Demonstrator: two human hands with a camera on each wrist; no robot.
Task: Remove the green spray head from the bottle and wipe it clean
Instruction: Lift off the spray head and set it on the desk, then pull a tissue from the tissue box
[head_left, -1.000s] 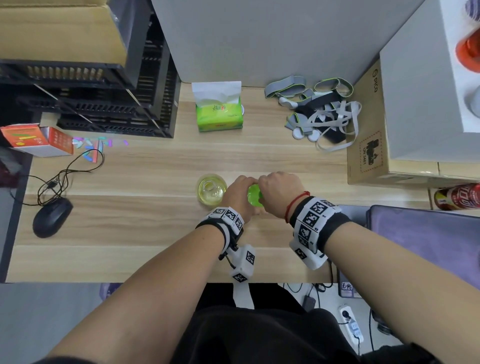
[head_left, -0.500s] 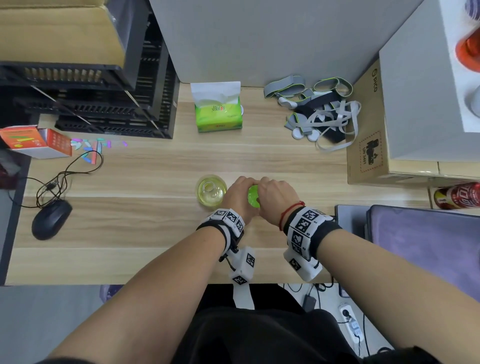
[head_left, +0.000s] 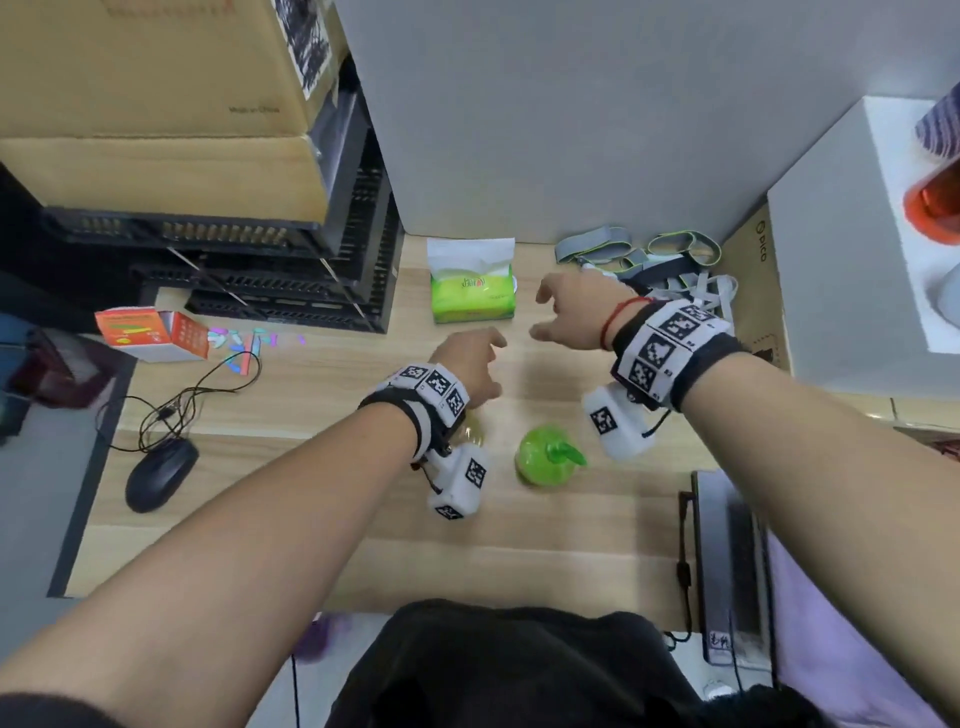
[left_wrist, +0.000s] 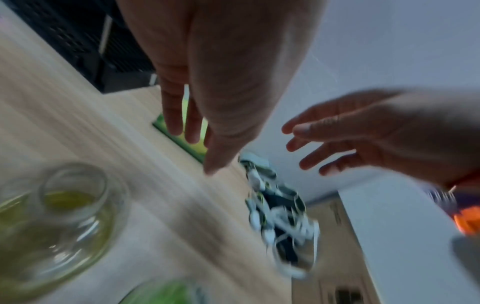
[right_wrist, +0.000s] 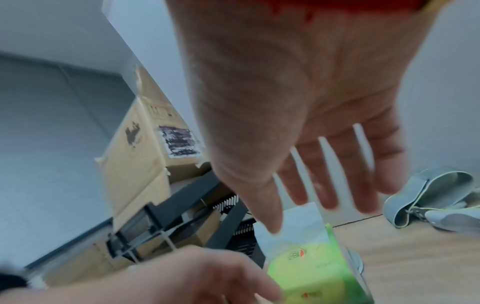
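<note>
- Green, the spray head (head_left: 550, 457) lies on the worktop (head_left: 322, 499) at frame centre, already off the bottle (left_wrist: 59, 216), which stands open-necked just to its left.
- We have both hands empty, fingers loosely spread: left hand (head_left: 475, 366) and right hand (head_left: 569, 306) reach toward the tissue pack (head_left: 472, 293) at upper centre.
- We judge a tissue comes next, for wiping.

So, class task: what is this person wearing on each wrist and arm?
Left wrist band and right wrist band: black cuffs ringed with white blocks bearing black square markers. A white marker-tagged camera box hangs under each, with a thin black cable. A red string bracelet circles the right wrist. Forearms unsleeved.
</note>
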